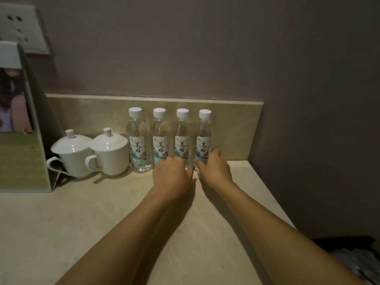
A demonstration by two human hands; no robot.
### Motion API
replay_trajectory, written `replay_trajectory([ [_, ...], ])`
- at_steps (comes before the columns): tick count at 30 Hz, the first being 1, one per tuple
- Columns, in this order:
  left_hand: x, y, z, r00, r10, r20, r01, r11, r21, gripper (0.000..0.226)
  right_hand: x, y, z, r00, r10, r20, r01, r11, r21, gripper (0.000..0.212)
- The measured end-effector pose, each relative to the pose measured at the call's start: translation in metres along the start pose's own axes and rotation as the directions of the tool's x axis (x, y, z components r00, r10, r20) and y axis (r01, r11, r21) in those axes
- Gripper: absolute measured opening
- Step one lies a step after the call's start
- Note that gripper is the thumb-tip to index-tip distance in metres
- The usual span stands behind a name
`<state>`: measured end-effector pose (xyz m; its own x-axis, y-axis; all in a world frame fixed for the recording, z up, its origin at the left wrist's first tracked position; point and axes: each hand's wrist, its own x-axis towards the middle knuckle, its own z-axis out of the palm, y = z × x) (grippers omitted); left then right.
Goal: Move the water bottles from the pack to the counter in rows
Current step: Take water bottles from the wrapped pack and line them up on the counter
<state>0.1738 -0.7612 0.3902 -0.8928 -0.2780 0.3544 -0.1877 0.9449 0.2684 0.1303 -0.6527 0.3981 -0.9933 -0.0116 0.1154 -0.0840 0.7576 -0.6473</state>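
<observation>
We see four water bottles (170, 138) in a row at frame centre against the backsplash (236, 128). Our left hand (171, 175) cups the middle bottles' bases; our right hand (214, 168) wraps the rightmost bottle (204, 136). The counter (102, 219) edge lies right, bare room below.

Four bottles (170, 138) stand upright in a row on the counter (102, 219), against the backsplash (92, 112) at the far edge. Left of them sit two lidded cups (90, 153), side by side, and further left a card stand (20, 120). The left hand (171, 175) and right hand (214, 166) reach to the bases of the three right bottles. A socket (20, 27) is on the wall, far left.
</observation>
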Motion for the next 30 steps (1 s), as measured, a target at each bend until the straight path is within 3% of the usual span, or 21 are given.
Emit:
replay_trajectory([
  [3, -0.004, 0.003, -0.003, 1.000, 0.008, 0.019, -0.007, 0.999, -0.049, 0.044, -0.010, -0.001, -0.009, 0.998, -0.021, -0.055, 0.024, 0.998, 0.049, 0.037],
  [9, -0.023, 0.024, -0.018, 0.994, 0.030, 0.105, 0.003, 0.953, -0.302, 0.038, -0.035, 0.020, -0.041, 0.994, -0.048, -0.094, 0.055, 0.995, 0.082, 0.034],
  [15, -0.056, 0.062, -0.040, 0.994, 0.089, 0.056, -0.065, 0.937, -0.344, 0.036, -0.057, 0.056, -0.101, 0.981, -0.122, -0.154, 0.143, 0.981, 0.133, 0.025],
  [30, -0.197, 0.330, -0.011, 0.969, 0.243, 0.046, -0.204, 0.891, -0.405, 0.032, -0.130, 0.283, -0.276, 0.947, -0.116, -0.299, 0.162, 0.977, 0.135, 0.010],
])
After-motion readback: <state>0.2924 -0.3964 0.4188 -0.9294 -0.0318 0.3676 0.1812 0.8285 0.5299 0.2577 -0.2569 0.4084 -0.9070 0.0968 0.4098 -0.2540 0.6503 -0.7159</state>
